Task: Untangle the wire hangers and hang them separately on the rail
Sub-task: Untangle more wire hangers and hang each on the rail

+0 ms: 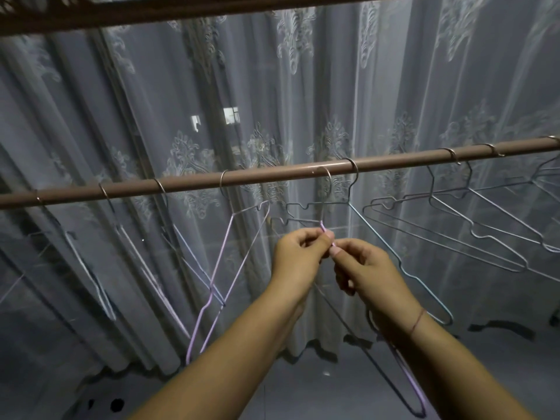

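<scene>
The left hand [298, 253] and right hand [369, 268] clamp fingers [312, 237] on the neck of the purple hanger [323, 228], likely steadying it so its hook seats mid-way along the rail [272, 174]

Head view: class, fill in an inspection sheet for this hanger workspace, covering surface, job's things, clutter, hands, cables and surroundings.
Surface: no table; grey floor below.
Job's things: brown rail carries a spaced row of wire hangers. A lilac hanger hangs left of the hands and a blue hanger right. The held hanger has its hook up at the rail; whether it is over the rail is unclear.
Clutter: nothing seen.
Grippers: left hand and right hand both pinch the held hanger's neck.
Cables: nothing seen.
Surroundings: patterned sheer curtain behind; brown beam overhead.
</scene>
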A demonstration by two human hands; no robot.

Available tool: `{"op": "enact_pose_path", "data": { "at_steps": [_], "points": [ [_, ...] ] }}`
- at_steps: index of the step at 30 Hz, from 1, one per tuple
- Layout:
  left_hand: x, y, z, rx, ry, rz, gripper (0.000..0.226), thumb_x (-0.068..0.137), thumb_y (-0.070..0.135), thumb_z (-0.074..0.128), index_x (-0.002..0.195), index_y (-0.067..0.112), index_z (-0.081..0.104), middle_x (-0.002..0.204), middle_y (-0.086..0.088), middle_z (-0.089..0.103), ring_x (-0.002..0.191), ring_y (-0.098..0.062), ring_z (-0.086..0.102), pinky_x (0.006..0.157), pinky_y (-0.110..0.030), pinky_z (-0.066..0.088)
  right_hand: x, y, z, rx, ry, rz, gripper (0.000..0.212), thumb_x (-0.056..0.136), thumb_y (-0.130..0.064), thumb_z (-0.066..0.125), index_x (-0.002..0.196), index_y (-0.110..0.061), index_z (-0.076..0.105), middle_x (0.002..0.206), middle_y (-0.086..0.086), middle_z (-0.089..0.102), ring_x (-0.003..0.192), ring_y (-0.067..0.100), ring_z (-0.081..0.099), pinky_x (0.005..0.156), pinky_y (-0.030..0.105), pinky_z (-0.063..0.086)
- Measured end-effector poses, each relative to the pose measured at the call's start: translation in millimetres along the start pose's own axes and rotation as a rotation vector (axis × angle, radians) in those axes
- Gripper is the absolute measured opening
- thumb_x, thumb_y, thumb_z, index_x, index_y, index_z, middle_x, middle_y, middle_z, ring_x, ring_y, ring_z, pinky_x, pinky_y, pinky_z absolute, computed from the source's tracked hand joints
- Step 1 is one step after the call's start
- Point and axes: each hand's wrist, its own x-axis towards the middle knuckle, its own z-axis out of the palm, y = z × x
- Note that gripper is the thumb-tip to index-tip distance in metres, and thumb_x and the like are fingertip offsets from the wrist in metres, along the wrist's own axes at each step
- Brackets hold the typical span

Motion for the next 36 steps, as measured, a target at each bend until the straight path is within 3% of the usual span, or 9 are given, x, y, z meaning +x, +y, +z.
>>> {"op": "enact_pose_path", "data": {
  "at_steps": [7,16,19,21,24,27,31,36],
  "points": [
    [31,24,-9,0.014,0.097,0.021,0.015,0.085,0.009,0.063,0.072,0.015,0.066,0.064,0.001,0.061,0.05,0.001,0.054,0.052,-0.008,0.045,37,-13,24,-0.024,0.022,-0.044,0.016,0.089,-0.008,0.052,0.08,-0.004,0.064,0.042,-0.006,0.049,0.035,0.007,0.04,0.036,0.014,0.03],
    [40,5,-16,0.052,0.136,-0.085,0.009,0.085,0.008,0.064,0.077,0.008,0.069,0.058,0.001,0.061,0.039,0.004,0.054,0.043,-0.009,0.044,33,0,28,-0.096,-0.055,0.078,0.025,0.093,-0.017,0.046,0.076,-0.014,0.064,0.058,0.009,0.058,0.045,0.009,0.053,0.041,0.016,0.038],
    [41,1,-18,0.056,0.136,-0.103,0.012,0.085,0.011,0.064,0.073,0.013,0.068,0.061,0.0,0.062,0.05,-0.006,0.058,0.048,-0.012,0.047,28,0,24,-0.098,-0.062,0.095,0.023,0.093,-0.015,0.045,0.084,-0.01,0.066,0.063,0.008,0.061,0.056,0.015,0.057,0.045,0.017,0.042],
    [40,-1,-19,0.069,0.157,-0.107,0.005,0.084,0.013,0.065,0.082,0.011,0.07,0.068,-0.002,0.063,0.061,-0.011,0.057,0.058,-0.018,0.048,25,-1,21,-0.096,-0.046,0.107,0.021,0.092,-0.011,0.045,0.089,-0.008,0.066,0.067,0.006,0.062,0.062,0.016,0.056,0.047,0.016,0.042],
    [38,-1,-20,0.133,0.286,-0.03,0.018,0.082,0.019,0.068,0.098,0.013,0.064,0.078,0.005,0.062,0.072,-0.009,0.057,0.068,-0.022,0.044,19,-4,10,-0.221,0.014,0.061,0.017,0.091,-0.012,0.049,0.094,-0.011,0.066,0.084,0.008,0.068,0.077,0.018,0.062,0.067,0.025,0.049],
    [32,8,-17,0.175,0.377,0.156,0.02,0.082,0.023,0.067,0.099,0.019,0.058,0.086,0.005,0.061,0.074,-0.006,0.056,0.066,-0.015,0.042,11,-10,-11,-0.314,0.085,-0.009,0.021,0.089,-0.016,0.053,0.104,-0.012,0.066,0.101,0.006,0.07,0.095,0.017,0.064,0.087,0.031,0.05],
    [22,23,10,0.097,0.253,0.315,0.016,0.084,0.019,0.066,0.097,0.02,0.057,0.084,0.005,0.059,0.073,-0.003,0.055,0.069,-0.009,0.045,5,-20,-49,-0.277,0.237,-0.091,0.016,0.088,-0.013,0.054,0.099,-0.015,0.066,0.098,0.007,0.07,0.097,0.021,0.065,0.088,0.036,0.05],
    [14,23,65,0.059,0.046,0.281,0.012,0.085,0.017,0.064,0.097,0.016,0.06,0.084,0.008,0.062,0.075,-0.001,0.056,0.065,-0.001,0.043,11,-18,-115,-0.331,0.421,-0.117,0.018,0.088,-0.012,0.054,0.101,-0.015,0.066,0.099,0.006,0.069,0.098,0.021,0.064,0.09,0.036,0.05]
  ]
}}
